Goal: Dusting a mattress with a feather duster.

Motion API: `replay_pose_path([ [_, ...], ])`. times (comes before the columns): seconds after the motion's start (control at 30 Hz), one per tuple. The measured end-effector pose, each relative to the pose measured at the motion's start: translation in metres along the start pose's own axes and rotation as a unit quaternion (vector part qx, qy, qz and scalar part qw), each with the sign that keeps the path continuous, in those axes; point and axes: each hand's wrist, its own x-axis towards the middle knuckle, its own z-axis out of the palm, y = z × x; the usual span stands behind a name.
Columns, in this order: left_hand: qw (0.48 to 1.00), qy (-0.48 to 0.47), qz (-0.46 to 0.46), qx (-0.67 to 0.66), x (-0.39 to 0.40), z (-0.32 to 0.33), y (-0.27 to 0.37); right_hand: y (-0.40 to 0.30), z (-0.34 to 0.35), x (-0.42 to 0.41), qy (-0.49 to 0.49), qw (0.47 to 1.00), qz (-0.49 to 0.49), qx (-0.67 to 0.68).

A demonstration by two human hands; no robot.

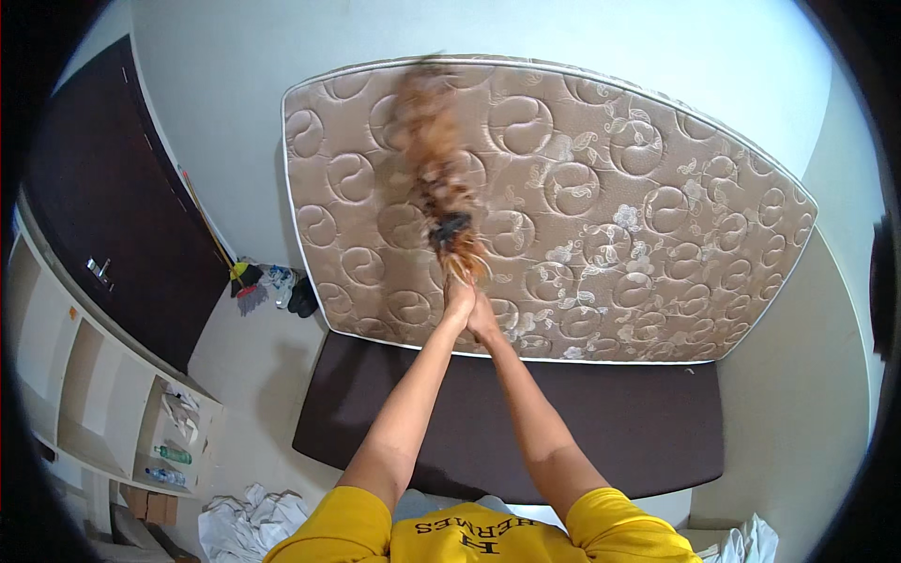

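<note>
A brown feather duster (436, 148), or a similar bundle of feathers, rises from my hands with a dark band near its lower part. Its upper end is blurred. My left hand (459, 297) is closed around the bottom of it, and my right hand (483, 318) is pressed against the left, gripping the same end; the grip itself is partly hidden. Behind the feathers a tan quilted mattress (542, 243) with a white piped edge stands on its side, leaning on the wall. Whether the feathers touch it I cannot tell.
Under the mattress is a dark brown bed base (619, 422). To the left are a dark door (134, 204), a broom (208, 222), black shoes (304, 297) and a white shelf unit (98, 401) holding bottles (172, 454). White cloth (250, 524) is heaped on the floor.
</note>
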Motion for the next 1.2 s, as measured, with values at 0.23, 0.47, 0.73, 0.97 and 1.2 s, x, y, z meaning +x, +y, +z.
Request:
replay_pose_path([
  [0.23,0.946,-0.156,0.164,0.232,0.05,-0.058,-0.027,-0.034,0.073,-0.006,-0.01,0.964,0.222,0.145],
  [0.47,0.978,0.087,0.17,0.086,0.137,-0.206,-0.087,-0.107,0.208,0.023,-0.058,0.993,0.082,0.056],
  [0.73,0.965,-0.025,0.199,0.167,0.138,-0.25,-0.047,-0.094,0.27,0.025,0.018,0.989,0.11,0.093],
  [0.97,0.995,-0.048,-0.046,0.068,0.153,-0.277,-0.038,-0.113,0.274,0.052,-0.202,0.966,0.156,-0.048],
  [1.2,0.997,-0.031,-0.074,-0.015,0.139,-0.243,-0.101,-0.059,0.262,0.024,-0.167,0.983,0.048,-0.063],
])
